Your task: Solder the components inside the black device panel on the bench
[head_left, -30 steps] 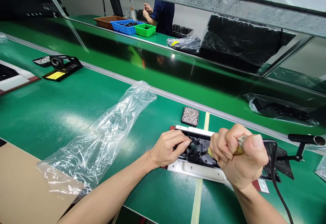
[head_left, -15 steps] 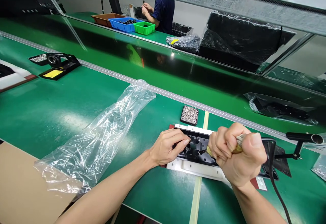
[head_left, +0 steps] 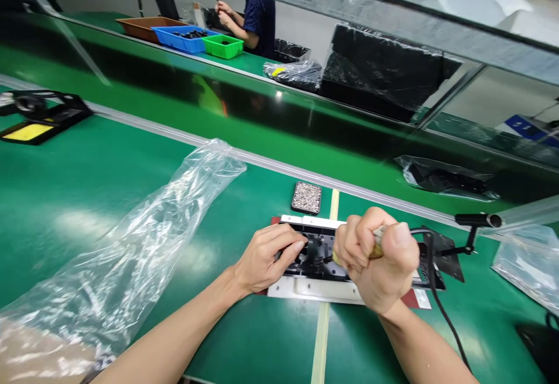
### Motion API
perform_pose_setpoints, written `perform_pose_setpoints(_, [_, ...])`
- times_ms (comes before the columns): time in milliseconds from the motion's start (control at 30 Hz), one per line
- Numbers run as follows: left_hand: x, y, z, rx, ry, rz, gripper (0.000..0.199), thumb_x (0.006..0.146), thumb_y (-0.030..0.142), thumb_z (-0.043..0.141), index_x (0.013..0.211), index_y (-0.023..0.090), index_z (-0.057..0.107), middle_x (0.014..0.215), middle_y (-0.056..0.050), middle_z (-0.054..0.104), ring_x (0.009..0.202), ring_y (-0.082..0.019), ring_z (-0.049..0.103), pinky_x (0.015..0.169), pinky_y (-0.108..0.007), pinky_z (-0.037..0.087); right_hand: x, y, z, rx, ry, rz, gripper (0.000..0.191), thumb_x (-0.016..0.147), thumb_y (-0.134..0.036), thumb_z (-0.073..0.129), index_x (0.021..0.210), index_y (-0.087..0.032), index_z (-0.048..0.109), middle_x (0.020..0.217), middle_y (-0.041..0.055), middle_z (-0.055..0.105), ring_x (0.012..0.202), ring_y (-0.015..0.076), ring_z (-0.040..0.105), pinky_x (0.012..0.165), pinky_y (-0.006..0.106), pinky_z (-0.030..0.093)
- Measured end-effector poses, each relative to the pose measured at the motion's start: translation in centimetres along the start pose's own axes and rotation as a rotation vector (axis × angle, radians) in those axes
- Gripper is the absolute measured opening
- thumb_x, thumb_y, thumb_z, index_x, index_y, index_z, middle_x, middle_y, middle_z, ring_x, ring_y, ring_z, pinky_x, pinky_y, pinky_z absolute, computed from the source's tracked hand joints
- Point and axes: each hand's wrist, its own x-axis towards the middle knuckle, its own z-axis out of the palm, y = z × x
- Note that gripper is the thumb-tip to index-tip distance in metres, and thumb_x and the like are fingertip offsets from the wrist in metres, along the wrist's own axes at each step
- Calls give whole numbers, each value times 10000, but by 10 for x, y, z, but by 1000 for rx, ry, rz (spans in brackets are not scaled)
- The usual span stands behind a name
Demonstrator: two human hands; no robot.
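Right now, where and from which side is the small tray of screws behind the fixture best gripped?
Grip the screw tray by its two long side edges, coming from above. It lies flat and open-topped on the green mat, clear of the fixture, so a level pinch would likely keep the contents in.

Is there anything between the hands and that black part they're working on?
Nothing visible. The left hand has its fingers right on the black part, which sits on the white plate. The right hand is closed around a corded tool held over the same part. The clear bag lies off to the left.
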Motion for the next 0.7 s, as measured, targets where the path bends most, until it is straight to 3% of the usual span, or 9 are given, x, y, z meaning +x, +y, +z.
perform_pose_setpoints(133, [-3, 0, -2, 4, -35, -8, 181, 1071, 107, 556, 1156, 175, 700, 1043, -51, 748, 939, -156, 696, 880, -280, 518, -5, 9, -1, 37, 37, -50, 518, 1009, -542, 634, 643, -216, 465, 500, -69, 307, 415, 80, 250, 373, 221, 230])
perform_pose_setpoints(400, [-4, -2, -7, 32, -72, -1, 193, 1067, 113, 548, 1157, 160, 712, 1056, -80, 730, 957, -173, 707, 854, -251, 553, -8, 19, -2, 32, 10, -104, 477, 1057, -497, 588, 693, -218, 456, 539, -72, 310, 443, 74, 235, 399, 245, 196])
perform_pose_setpoints(600, [-5, -6, -8, 79, -77, 26, 176, 1065, 151, 568, 1166, 179, 710, 1165, -86, 738, 1029, -182, 720, 918, -237, 563, -5, 16, -8, -56, -81, -128, 478, 1074, -506, 539, 702, -221, 450, 560, -52, 353, 480, 95, 345, 438, 250, 300])
perform_pose_setpoints(700, [-10, -10, -13, 116, -73, 45, 185, 1068, 208, 579, 1196, 194, 712, 1185, -73, 747, 1015, -187, 736, 943, -238, 578, -3, 13, -10, -150, -65, -136, 482, 1065, -546, 530, 713, -222, 472, 562, -32, 397, 527, 120, 415, 471, 262, 351])
